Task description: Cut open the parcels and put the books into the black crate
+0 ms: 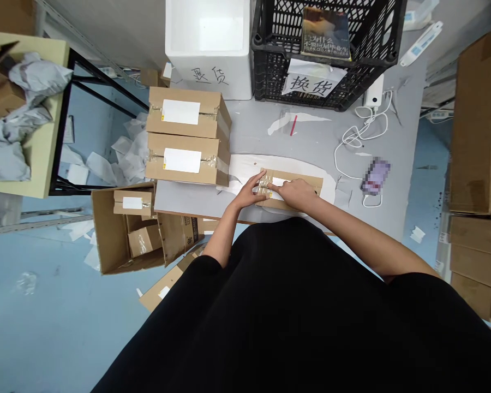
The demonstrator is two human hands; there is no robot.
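A flat cardboard box (279, 203) with clear tape and a white label (277, 180) lies on the table in front of me. My left hand (247, 192) rests at its left end, thumb and index finger spread apart over the taped part. From the right, my right hand (295, 194) reaches over the box and covers its middle. Its index finger stretches out to the left edge of the label, while the other fingers are curled. Whether anything is inside those curled fingers is hidden. Beneath the box is a white sheet (243, 162).
Two taped boxes (183, 158) stand at the left. Behind are a white foam bin (208, 71) and a black crate (265, 76) with a book. A phone (375, 176) with a white cable (354, 136) lies right. An open carton (126, 262) with boxes stands below left.
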